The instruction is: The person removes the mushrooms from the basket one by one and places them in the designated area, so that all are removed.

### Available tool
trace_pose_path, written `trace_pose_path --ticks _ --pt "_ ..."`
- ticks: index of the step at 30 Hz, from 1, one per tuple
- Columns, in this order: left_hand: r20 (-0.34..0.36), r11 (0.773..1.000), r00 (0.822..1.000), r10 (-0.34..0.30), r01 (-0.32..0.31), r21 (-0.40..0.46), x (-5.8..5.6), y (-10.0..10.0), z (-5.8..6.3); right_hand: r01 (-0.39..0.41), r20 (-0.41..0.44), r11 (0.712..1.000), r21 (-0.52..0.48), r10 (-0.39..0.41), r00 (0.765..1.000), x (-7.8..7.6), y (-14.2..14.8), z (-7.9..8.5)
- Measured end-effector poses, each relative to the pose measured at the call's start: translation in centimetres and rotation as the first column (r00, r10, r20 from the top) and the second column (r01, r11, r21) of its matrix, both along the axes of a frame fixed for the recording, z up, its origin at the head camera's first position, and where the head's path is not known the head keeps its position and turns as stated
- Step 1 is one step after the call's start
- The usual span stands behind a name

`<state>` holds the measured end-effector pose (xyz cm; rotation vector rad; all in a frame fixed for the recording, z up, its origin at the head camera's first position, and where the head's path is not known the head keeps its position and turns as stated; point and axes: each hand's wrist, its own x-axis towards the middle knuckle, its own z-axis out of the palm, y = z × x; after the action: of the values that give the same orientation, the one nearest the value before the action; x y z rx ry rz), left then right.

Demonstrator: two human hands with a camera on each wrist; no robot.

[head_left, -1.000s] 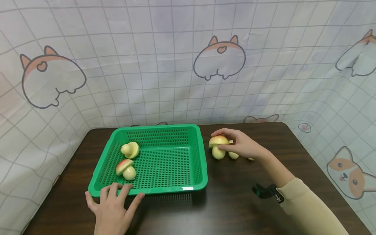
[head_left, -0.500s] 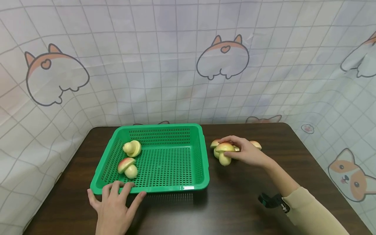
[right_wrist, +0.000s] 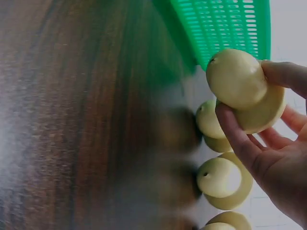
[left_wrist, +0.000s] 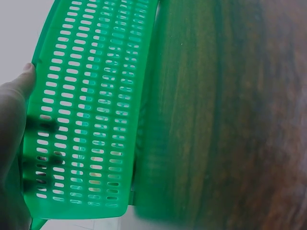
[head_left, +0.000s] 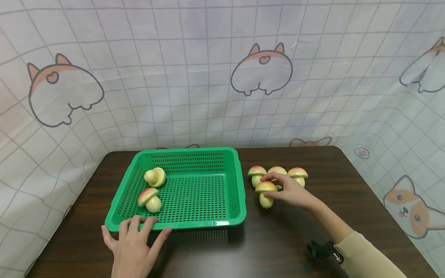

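Observation:
My right hand [head_left: 292, 192] pinches a toy mushroom [head_left: 266, 195] with a yellow-red cap and pale stem, to the right of the green basket [head_left: 242, 185]. In the right wrist view, thumb and fingers hold this mushroom [right_wrist: 237, 81] around the cap, and its rounded stem end faces the camera. My left hand [head_left: 133, 245] grips the basket's near rim, its fingers hooked over the edge. Their dark outlines show through the slotted basket wall [left_wrist: 86, 110] in the left wrist view. Inside the basket's left side lie two mushrooms, one pale [head_left: 155, 177], one red-capped [head_left: 149, 200].
Behind the right hand, a row of three mushrooms stands on the dark wooden table [head_left: 278, 239]: a left one [head_left: 256, 175], a partly hidden middle one [head_left: 277, 170] and a right one [head_left: 298, 175]. A patterned cloth [head_left: 208, 96] hangs behind the table.
My right hand has brought the held mushroom nearer and slightly right, away from the row, so the mushrooms behind show more. My left hand stays at the basket rim.

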<state>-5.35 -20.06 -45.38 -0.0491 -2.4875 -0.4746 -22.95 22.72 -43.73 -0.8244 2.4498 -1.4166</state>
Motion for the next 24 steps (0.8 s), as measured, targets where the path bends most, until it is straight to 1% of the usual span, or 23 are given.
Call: trace_pose_path --ticks 7,14,19,24 --pt "0.005 1.0 1.0 -0.001 0.001 0.002 0.0 0.0 0.0 -0.006 -0.015 0.999 0.047 0.007 1.0 0.3 0.1 -0.9" --pt "0.016 1.0 1.0 0.005 -0.005 0.0 0.1 -0.1 -0.1 -0.001 -0.011 0.997 0.077 0.002 1.0 0.3 0.0 -1.3" --pt "0.005 1.0 1.0 0.004 -0.004 -0.002 0.0 -0.1 -0.2 -0.01 -0.025 0.996 0.086 0.012 1.0 0.3 -0.1 -1.8" --pt "-0.01 1.0 1.0 -0.003 0.003 -0.002 -0.1 -0.1 -0.1 -0.02 -0.03 0.997 0.075 0.022 0.999 0.2 -0.1 -2.1"
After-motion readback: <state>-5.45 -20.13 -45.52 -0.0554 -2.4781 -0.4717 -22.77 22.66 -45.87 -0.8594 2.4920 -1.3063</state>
